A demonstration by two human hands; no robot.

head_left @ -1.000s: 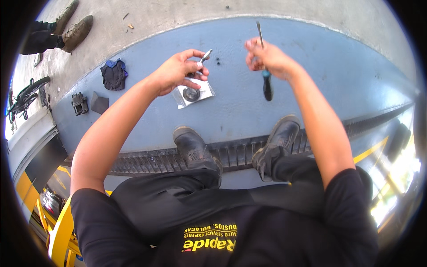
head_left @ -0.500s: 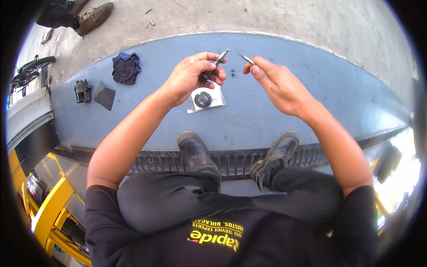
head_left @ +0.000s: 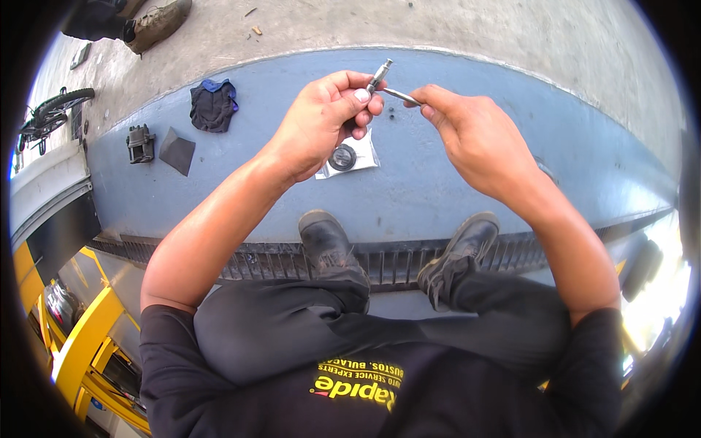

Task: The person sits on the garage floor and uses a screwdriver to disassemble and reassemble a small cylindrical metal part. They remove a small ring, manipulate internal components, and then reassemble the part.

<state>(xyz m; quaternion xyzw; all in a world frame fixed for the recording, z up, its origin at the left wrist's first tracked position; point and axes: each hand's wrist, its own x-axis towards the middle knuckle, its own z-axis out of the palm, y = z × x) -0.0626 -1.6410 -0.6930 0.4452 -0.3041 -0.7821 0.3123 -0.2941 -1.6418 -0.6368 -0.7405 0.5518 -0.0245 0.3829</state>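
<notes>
My left hand [head_left: 328, 109] pinches a short metal pin [head_left: 380, 74] between thumb and fingers. The pin is tilted, its silver head pointing up and away, with a dark section by the thumb. In my right hand [head_left: 475, 135] is a slim silver pointed tool [head_left: 401, 96], gripped between thumb and fingers. Its tip reaches the pin beside my left fingertips; whether they touch, I cannot tell. Below my left hand, a clear plastic packet [head_left: 363, 155] lies on the blue floor with black rubber rings [head_left: 342, 157] on or in it.
To the left lie a dark cloth with blue trim [head_left: 213, 106], a brake caliper [head_left: 140, 144] and a dark folded piece [head_left: 177, 152]. A floor grate [head_left: 394, 267] runs under my boots [head_left: 325, 237]. Another person's shoe [head_left: 159, 26] stands at far left, near a bicycle wheel [head_left: 64, 106].
My right hand has brought the pointed tool left to the pin. My left hand has raised the pin slightly and closed its fingers more around it.
</notes>
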